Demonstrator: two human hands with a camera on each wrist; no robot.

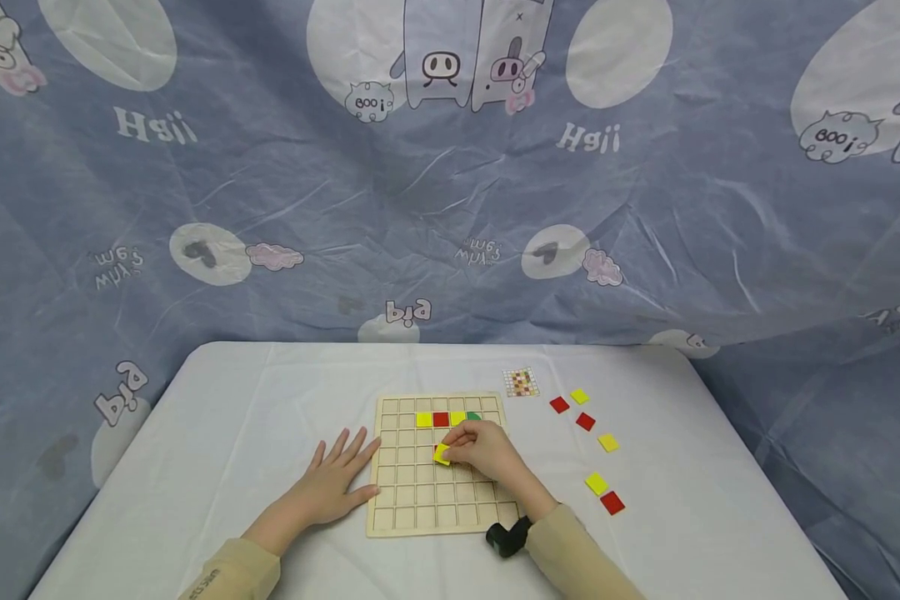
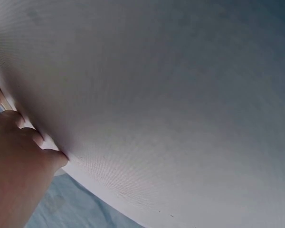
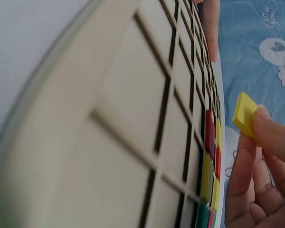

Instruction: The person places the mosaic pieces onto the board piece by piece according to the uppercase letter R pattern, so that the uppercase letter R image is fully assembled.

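Observation:
My right hand (image 1: 487, 454) pinches a yellow square tile (image 1: 442, 454) between thumb and fingers, over the middle of a wooden grid board (image 1: 405, 496). The right wrist view shows this yellow tile (image 3: 244, 115) tilted and raised off the board. Along an upper row of the grid sit a yellow tile (image 1: 423, 420), a red tile (image 1: 441, 419), another yellow tile (image 1: 458, 417) and a green piece (image 1: 474, 416). More coloured tiles in the grid, partly hidden by my right hand in the head view, show in the right wrist view. Fingers spread, my left hand (image 1: 330, 487) rests at the board's left edge.
Several loose red and yellow tiles, among them a red tile (image 1: 612, 502) and a yellow tile (image 1: 608, 442), lie right of the board. A small pattern card (image 1: 521, 382) lies beyond its upper right corner. A black device (image 1: 506, 540) is at my right wrist.

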